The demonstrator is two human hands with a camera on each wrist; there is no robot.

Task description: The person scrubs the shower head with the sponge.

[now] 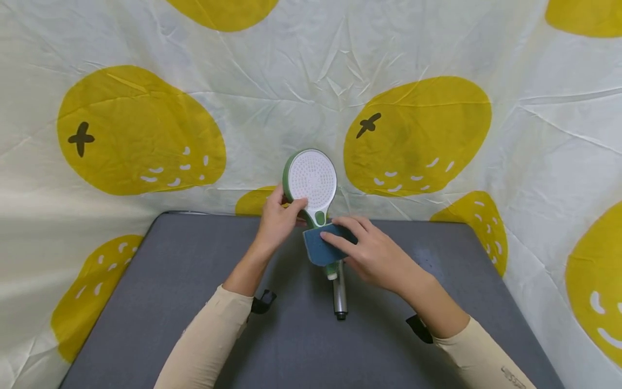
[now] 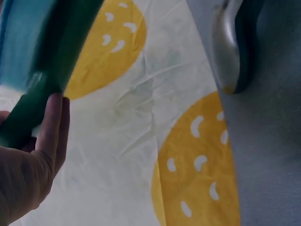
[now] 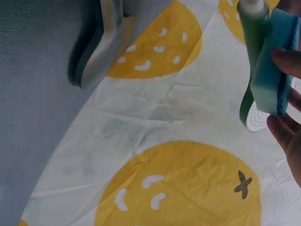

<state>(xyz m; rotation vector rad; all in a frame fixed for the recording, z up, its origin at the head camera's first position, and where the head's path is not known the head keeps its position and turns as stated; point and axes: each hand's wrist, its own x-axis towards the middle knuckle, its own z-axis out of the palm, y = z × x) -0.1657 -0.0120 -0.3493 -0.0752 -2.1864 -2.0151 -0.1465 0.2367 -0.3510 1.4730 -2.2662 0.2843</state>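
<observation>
A green and white shower head [image 1: 312, 181] is held up over the table, its round white spray face toward the head camera. My left hand [image 1: 278, 219] grips it at the lower rim of the head, thumb on the front. With my right hand [image 1: 371, 246] I hold a blue sponge [image 1: 316, 248] by its edges, across the front of the shower head's handle. The handle's pale threaded end [image 1: 332, 274] shows below the sponge. In the right wrist view the sponge [image 3: 273, 66] lies along the green handle [image 3: 256, 35]. The left wrist view shows fingers [image 2: 52, 125] against the green body.
A silver tube-shaped object [image 1: 340, 292] with a dark tip lies on the grey table [image 1: 194, 259] below the hands; its upper part is hidden. A white cloth [image 1: 272, 65] with yellow fruit prints hangs behind and beside the table.
</observation>
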